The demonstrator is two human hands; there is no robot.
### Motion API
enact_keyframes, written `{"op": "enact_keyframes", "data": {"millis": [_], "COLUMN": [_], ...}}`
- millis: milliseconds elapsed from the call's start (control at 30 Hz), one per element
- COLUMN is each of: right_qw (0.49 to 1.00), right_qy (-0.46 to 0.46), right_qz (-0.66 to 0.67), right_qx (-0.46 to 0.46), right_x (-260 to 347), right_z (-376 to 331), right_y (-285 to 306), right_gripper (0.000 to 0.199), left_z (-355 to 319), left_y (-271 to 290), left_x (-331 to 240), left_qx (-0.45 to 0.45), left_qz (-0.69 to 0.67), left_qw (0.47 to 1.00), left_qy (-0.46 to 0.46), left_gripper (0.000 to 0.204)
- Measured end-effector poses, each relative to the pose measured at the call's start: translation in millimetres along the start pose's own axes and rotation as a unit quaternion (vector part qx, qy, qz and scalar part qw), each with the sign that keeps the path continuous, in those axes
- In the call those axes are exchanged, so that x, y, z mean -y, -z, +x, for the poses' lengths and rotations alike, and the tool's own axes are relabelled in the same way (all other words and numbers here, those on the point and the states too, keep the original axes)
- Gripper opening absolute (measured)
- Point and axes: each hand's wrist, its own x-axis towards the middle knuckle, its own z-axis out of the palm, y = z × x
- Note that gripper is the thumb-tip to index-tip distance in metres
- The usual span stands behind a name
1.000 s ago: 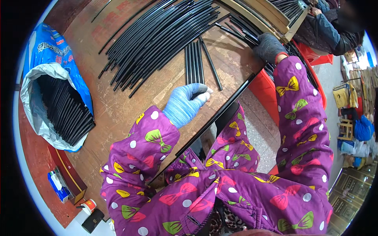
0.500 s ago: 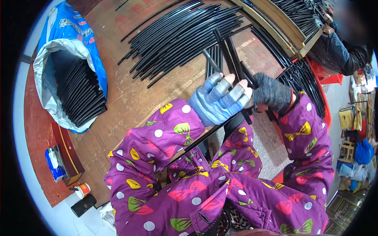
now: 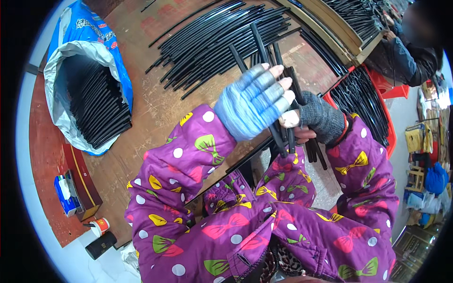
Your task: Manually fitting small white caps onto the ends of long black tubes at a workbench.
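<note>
Rods point(image 3: 264, 61) (black, slim) in right hand point(image 3: 321, 120) fingers' closed grip, pointing up-left; left hand point(image 3: 252, 101) fingers splayed against them.

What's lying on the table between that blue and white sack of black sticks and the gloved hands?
In the head view, between the sack and the left hand, a loose pile of black strips lies on bare wooden tabletop.

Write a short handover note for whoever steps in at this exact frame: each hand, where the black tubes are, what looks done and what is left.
Left hand, in a blue fingerless glove: fingers spread over the bundle of black tubes, steadying it.
Right hand, in a grey glove: closed around the same bundle near its lower part.
Loose tube pile lies spread on the wooden table; more tubes fill the blue-and-white sack at left and the red bin at right.
Done: a handful gathered and held upright.
Left: the table pile looks mostly ungathered.
</note>
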Motion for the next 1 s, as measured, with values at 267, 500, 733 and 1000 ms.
{"op": "enact_keyframes", "data": {"millis": [267, 500, 733, 1000], "right_qw": [0.992, 0.996, 0.999, 0.991], "right_qy": [-0.017, -0.004, -0.010, -0.012], "right_qz": [0.033, -0.013, -0.008, 0.087], "right_qx": [0.118, 0.085, 0.047, 0.105], "right_x": [-13.2, -19.3, -15.7, -21.3], "right_z": [-3.8, -8.7, -10.4, -5.6], "right_y": [-1.8, -11.9, -30.9, -35.4], "right_gripper": [0.027, 0.045, 0.058, 0.070], "left_z": [-4.7, -7.9, -15.3, -20.5], "left_y": [9.6, 16.9, 19.3, 28.1], "left_x": [-13.1, -15.9, -16.5, -16.1], "left_qx": [-0.028, -0.013, -0.032, -0.012], "left_qz": [-0.006, 0.007, 0.031, -0.018], "left_qw": [0.999, 0.999, 0.999, 1.000], "left_qy": [-0.025, -0.042, -0.013, -0.016], "left_gripper": [0.035, 0.027, 0.032, 0.045]}}
